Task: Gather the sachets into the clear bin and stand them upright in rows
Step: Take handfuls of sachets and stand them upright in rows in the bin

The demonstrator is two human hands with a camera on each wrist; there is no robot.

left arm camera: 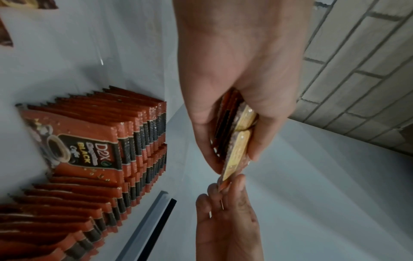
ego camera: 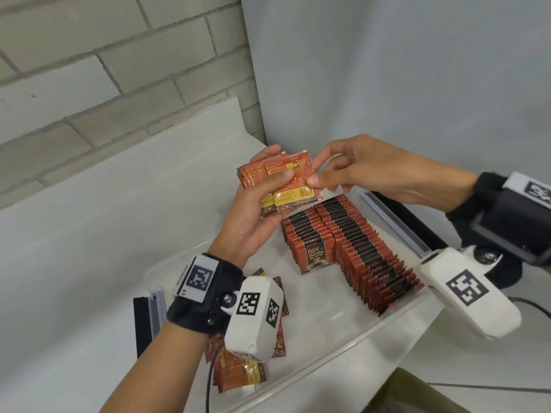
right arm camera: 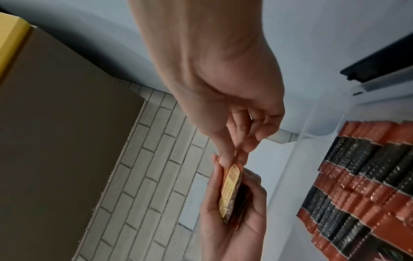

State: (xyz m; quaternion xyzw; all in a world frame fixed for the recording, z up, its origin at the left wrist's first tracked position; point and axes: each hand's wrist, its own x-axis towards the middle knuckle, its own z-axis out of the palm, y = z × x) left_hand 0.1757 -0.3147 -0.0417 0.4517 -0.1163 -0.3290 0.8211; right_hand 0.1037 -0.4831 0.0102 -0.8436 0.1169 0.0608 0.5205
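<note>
Fingers, left: left hand (ego camera: 253,204) wraps thumb and fingers (ego camera: 280,175) round a small stack of sachets (ego camera: 283,180), held in the air above the bin's 11 o'clock corner in the head view.
Fingers, right: right hand (ego camera: 366,171) pinches the stack's 3 o'clock edge between thumb and fingertips (left arm camera: 234,187); the left wrist view shows the nip on the yellow-printed outer sachet.
Held stack: backs face the head camera; the edges are not flush, with one sachet standing out at 3 o'clock.
Standing rows (ego camera: 351,242): two packed rows stand upright in the clear bin (ego camera: 396,326), running from 12 o'clock toward 4 o'clock; one front sachet shows its label.
Loose sachets (ego camera: 238,371): a few lie flat at the bin's 8 o'clock end, partly hidden under the left wrist camera.
Table (ego camera: 74,248): white, carries the bin; a grey-and-black rail (ego camera: 393,225) lies just beside the bin at 2 o'clock.
Step, as I judge it: squaring the handful before it joins a row.
Doing it well: keep the left grip loose enough for sachets to slide, align the edges with the right pinch, turn the faces to match the rows, then lower the stack against a row's end so nothing tips.
</note>
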